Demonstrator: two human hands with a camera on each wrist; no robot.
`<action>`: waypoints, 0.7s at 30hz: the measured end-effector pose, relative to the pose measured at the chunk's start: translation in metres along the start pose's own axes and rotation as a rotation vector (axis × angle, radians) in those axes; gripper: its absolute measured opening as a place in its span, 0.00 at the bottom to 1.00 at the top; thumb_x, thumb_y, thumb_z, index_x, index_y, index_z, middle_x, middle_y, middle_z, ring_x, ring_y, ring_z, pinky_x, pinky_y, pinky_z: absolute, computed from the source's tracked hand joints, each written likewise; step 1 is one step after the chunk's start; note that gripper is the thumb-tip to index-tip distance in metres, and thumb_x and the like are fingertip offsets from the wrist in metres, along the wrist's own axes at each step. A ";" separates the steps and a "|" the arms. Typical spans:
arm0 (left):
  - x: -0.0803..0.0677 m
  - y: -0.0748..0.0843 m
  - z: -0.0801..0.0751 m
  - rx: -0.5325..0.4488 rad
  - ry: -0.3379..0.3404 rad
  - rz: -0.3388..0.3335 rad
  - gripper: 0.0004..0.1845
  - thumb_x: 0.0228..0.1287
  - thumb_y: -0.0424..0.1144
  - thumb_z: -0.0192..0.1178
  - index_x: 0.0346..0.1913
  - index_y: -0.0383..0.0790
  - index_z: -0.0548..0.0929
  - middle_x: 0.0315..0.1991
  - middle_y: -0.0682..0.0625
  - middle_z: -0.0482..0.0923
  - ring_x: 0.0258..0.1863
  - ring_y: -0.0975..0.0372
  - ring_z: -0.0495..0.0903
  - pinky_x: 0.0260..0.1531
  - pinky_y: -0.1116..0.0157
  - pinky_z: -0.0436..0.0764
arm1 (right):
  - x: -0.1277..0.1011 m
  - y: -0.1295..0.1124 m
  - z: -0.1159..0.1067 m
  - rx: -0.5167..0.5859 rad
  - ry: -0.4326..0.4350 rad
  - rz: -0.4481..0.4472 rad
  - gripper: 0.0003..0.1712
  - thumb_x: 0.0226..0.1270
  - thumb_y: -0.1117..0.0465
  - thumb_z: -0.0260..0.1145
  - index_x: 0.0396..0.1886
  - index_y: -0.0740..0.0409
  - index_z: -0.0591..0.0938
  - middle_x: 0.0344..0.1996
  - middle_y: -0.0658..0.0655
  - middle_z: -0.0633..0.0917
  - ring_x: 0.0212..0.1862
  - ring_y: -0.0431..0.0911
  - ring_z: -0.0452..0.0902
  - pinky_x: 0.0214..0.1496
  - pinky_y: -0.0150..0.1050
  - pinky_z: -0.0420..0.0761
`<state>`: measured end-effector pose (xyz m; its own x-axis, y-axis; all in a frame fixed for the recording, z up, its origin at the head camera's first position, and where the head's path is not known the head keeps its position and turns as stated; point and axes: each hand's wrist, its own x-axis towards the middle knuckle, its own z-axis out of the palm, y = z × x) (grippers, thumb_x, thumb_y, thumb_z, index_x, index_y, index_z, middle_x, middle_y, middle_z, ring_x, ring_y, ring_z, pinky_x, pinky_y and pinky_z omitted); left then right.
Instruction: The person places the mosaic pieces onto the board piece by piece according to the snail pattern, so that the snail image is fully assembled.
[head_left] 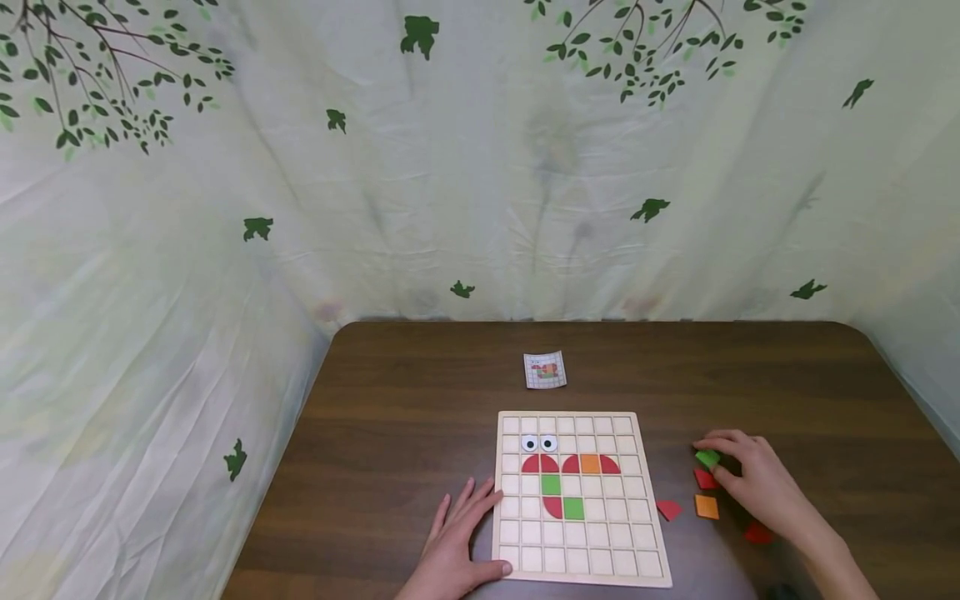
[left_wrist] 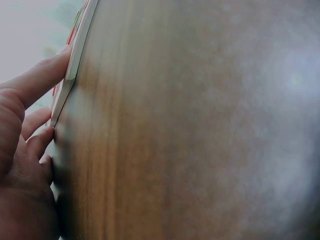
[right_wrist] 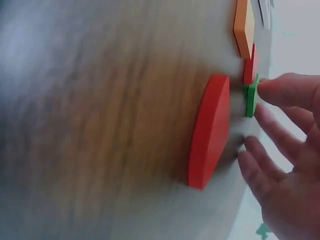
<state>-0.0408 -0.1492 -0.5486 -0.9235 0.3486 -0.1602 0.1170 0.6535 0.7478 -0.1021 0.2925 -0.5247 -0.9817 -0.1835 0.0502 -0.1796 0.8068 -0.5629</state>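
A pale gridded board (head_left: 607, 554) lies on the table, bearing two eye tiles (head_left: 539, 443), red rounded tiles (head_left: 552, 507), an orange square and green squares (head_left: 573, 508). My left hand (head_left: 452, 550) rests at the board's left side, fingers extended along the edge and thumb at the near corner. In the left wrist view, its fingertips touch the board's rim (left_wrist: 75, 65). To the right of the board, my right hand (head_left: 757, 475) pinches a green square tile (head_left: 707, 458) between thumb and fingers. A red tile (head_left: 705, 479) lies right beside that green one.
An orange square (head_left: 707, 507) and red pieces (head_left: 669, 510) lie between the board and my right hand. Another red piece (head_left: 758, 533) sits under the right wrist. A small picture card (head_left: 545, 370) lies beyond the board. A leaf-print curtain (head_left: 480, 167) hangs behind the table.
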 end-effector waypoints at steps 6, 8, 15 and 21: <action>0.000 0.001 0.000 -0.004 0.000 0.000 0.46 0.47 0.57 0.74 0.71 0.52 0.69 0.75 0.52 0.58 0.76 0.48 0.47 0.67 0.42 0.35 | 0.001 0.005 -0.002 -0.017 -0.034 -0.013 0.20 0.55 0.74 0.72 0.48 0.56 0.86 0.48 0.58 0.80 0.47 0.56 0.77 0.44 0.56 0.79; 0.000 0.000 0.000 -0.002 -0.003 0.000 0.46 0.47 0.57 0.74 0.71 0.53 0.69 0.75 0.52 0.57 0.76 0.48 0.47 0.67 0.42 0.35 | 0.002 0.003 -0.002 -0.019 -0.032 -0.010 0.19 0.54 0.72 0.73 0.46 0.54 0.85 0.45 0.53 0.81 0.43 0.50 0.78 0.41 0.49 0.80; 0.000 0.000 -0.001 0.001 -0.006 -0.006 0.46 0.47 0.58 0.73 0.72 0.53 0.68 0.76 0.53 0.57 0.76 0.48 0.46 0.67 0.42 0.35 | 0.008 -0.005 0.001 0.031 -0.040 0.017 0.20 0.51 0.70 0.76 0.43 0.50 0.83 0.38 0.47 0.81 0.38 0.44 0.77 0.36 0.38 0.78; 0.001 0.001 -0.001 0.005 -0.006 -0.008 0.46 0.47 0.57 0.74 0.71 0.53 0.69 0.76 0.53 0.57 0.76 0.48 0.46 0.67 0.41 0.35 | 0.014 -0.011 0.007 0.052 -0.044 0.022 0.17 0.53 0.67 0.76 0.39 0.48 0.82 0.33 0.45 0.80 0.35 0.43 0.75 0.35 0.38 0.78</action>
<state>-0.0415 -0.1490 -0.5478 -0.9220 0.3479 -0.1701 0.1116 0.6594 0.7434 -0.1137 0.2775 -0.5234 -0.9815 -0.1913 0.0012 -0.1529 0.7807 -0.6060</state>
